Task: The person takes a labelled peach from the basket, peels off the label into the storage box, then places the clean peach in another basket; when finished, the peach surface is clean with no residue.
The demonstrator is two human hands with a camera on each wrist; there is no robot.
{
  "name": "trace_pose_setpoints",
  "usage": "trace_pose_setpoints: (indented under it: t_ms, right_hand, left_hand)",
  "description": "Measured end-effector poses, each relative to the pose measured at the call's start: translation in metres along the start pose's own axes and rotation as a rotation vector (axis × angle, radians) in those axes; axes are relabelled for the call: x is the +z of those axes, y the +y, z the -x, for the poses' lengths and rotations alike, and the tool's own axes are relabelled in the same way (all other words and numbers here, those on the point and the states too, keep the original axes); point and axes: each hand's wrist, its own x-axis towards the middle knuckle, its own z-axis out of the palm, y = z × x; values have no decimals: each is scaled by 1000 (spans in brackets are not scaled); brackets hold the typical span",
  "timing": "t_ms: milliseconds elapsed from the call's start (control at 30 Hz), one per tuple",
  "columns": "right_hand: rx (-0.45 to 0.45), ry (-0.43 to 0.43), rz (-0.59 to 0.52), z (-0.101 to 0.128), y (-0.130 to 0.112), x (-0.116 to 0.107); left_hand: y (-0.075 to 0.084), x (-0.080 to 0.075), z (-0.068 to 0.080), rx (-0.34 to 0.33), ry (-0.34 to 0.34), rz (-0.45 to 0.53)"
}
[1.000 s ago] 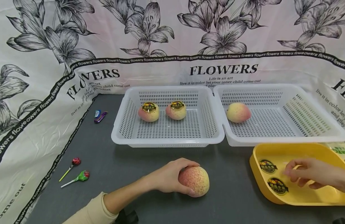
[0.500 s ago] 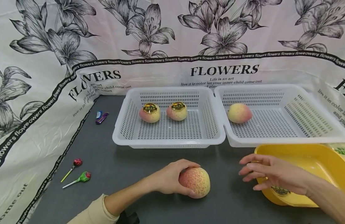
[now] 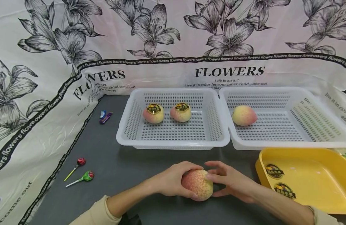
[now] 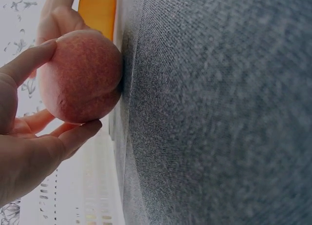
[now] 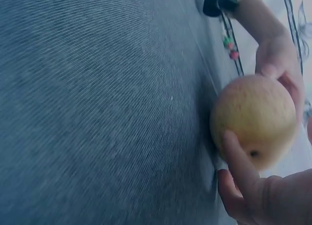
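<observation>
Closest to the viewer, a round peach (image 3: 197, 184) with speckled pink-and-yellow skin sits on the grey, finely textured counter (image 3: 133, 165). The left hand (image 3: 170, 179) cups its left side, fingers curled around it. The right hand (image 3: 232, 181) touches its right side, fingers curved loosely against the skin. To the right lies a glossy yellow plastic tray (image 3: 316, 187) holding two round dark stickers (image 3: 274, 171) with gold print too small to read. To the left lie two wrapped lollipops (image 3: 84, 177). Farther back stand two white perforated plastic baskets: the left basket (image 3: 173, 143) holds two stickered peaches (image 3: 153, 113), the right basket (image 3: 288, 145) one bare peach (image 3: 244, 115). Behind hangs a lily-printed cloth (image 3: 229, 72) reading "FLOWERS" and "Life is an art".
</observation>
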Motion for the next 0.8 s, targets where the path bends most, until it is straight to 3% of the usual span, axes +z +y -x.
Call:
trace_pose_setpoints:
  t_ms: [300,400,500,600,700,800]
  right_hand:
    - [-9,-14,86,-9,-2,14]
    - [-8,-16,96,-10,-3,14]
    - [-9,-21,111,-11,-5,13]
    - [-10,-26,126,-13,-5,11]
    - [-6,-25,131,-13,-4,11]
    - [-12,-26,127,-13,-2,11]
  left_hand:
    - [-1,1,-2,26,12,-14]
    - [1,-5,-1,37,10,-22]
    - [8,-24,3,72,11,26]
    - [17,-53,9,124,47,111]
    - [24,-83,19,181,154,209]
    - [23,-112,35,201,338,258]
